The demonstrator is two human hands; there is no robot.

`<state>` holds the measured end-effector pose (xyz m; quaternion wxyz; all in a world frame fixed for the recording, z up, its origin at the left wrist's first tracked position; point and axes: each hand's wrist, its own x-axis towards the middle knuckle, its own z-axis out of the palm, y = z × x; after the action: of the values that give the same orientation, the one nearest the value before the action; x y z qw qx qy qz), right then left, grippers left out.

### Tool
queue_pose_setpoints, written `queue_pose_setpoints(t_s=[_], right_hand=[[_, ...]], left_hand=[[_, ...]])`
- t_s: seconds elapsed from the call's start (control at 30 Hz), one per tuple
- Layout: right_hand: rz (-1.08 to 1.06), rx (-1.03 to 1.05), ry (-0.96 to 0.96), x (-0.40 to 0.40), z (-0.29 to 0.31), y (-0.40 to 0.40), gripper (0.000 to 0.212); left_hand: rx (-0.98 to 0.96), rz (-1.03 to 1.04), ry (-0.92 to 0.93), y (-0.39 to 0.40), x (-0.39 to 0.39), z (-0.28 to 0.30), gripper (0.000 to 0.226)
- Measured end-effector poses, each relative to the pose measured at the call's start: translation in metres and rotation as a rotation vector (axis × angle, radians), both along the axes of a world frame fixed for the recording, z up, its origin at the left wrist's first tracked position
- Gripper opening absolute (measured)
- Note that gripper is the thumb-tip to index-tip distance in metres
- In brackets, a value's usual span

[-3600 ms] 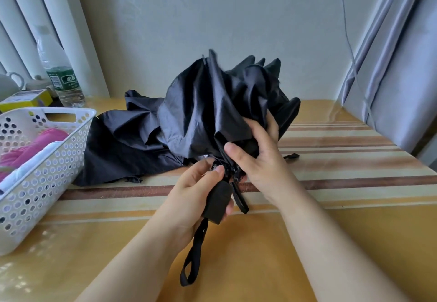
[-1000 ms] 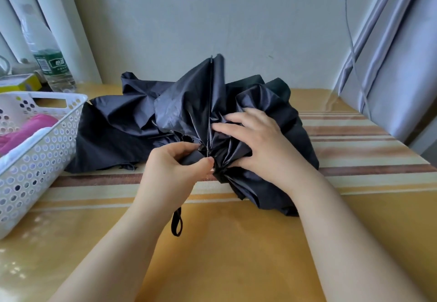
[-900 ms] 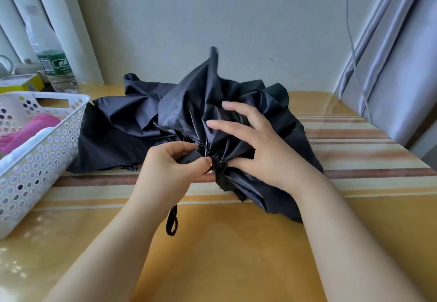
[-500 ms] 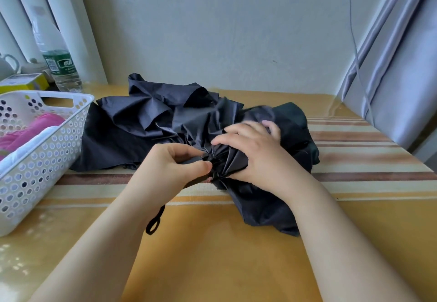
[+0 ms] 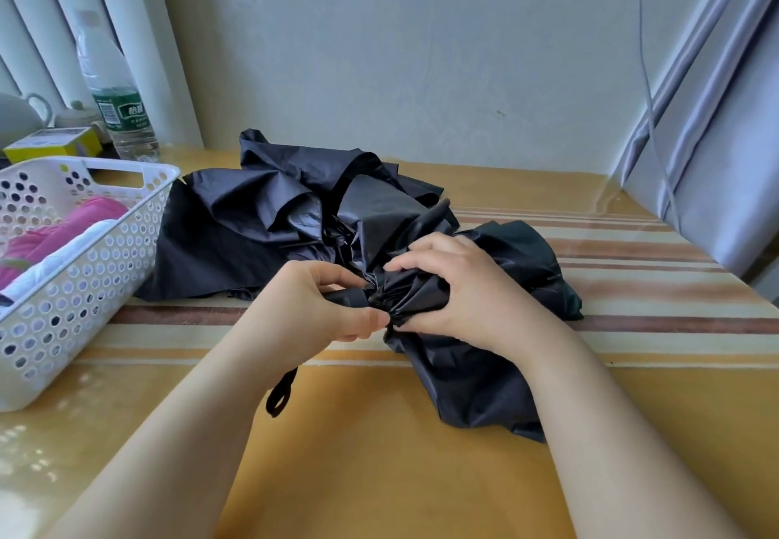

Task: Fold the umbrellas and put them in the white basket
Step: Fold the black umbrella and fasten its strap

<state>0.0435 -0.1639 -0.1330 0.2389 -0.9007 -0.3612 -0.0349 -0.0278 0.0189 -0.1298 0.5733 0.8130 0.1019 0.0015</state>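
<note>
Closest to me the wrist loop (image 5: 280, 395) of the black umbrella (image 5: 476, 353) dangles onto the glossy tabletop (image 5: 379, 475), poking out under the left hand (image 5: 312, 315), which is curled round the handle with thumb and fingers pressed onto it. The right hand (image 5: 463, 298) bunches the gathered canopy tight just beside it — fingers clenched on the cloth. The pleats look uneven, so I'd guess the fabric could spring loose the moment that grip eases, or a rib could catch a fold and bend if it is twisted hard. Behind the hands a second black umbrella (image 5: 269, 218) sprawls unfolded, touching the one in hand; dragging one could pull the other along. To the left stands the white basket (image 5: 84, 281), something pink (image 5: 63, 230) already inside — a careless sweep of cloth might nudge it. Farther back a water bottle (image 5: 116, 104) could tip over.
</note>
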Motion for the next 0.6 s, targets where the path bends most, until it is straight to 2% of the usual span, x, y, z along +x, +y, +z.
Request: queue_pose_setpoints(t_s=[0.1,0.23,0.33,0.4,0.6], right_hand=[[0.091,0.027,0.108,-0.005,0.007,-0.004,0.063],[0.087,-0.147,0.029,-0.003,0.001,0.001,0.055],[0.024,-0.261,-0.068,0.000,-0.006,0.005,0.059],[0.002,-0.244,-0.122,0.000,-0.009,0.006,0.059],[0.000,-0.136,-0.127,0.004,-0.013,0.006,0.053]], left_hand=[[-0.067,0.008,0.009,0.001,0.000,0.000,0.041],[-0.103,0.008,-0.001,0.003,0.001,-0.002,0.041],[-0.123,-0.006,-0.005,0.002,0.002,-0.004,0.041],[-0.149,-0.011,-0.015,0.002,0.002,-0.005,0.038],[-0.179,0.018,-0.076,0.001,0.003,-0.007,0.022]])
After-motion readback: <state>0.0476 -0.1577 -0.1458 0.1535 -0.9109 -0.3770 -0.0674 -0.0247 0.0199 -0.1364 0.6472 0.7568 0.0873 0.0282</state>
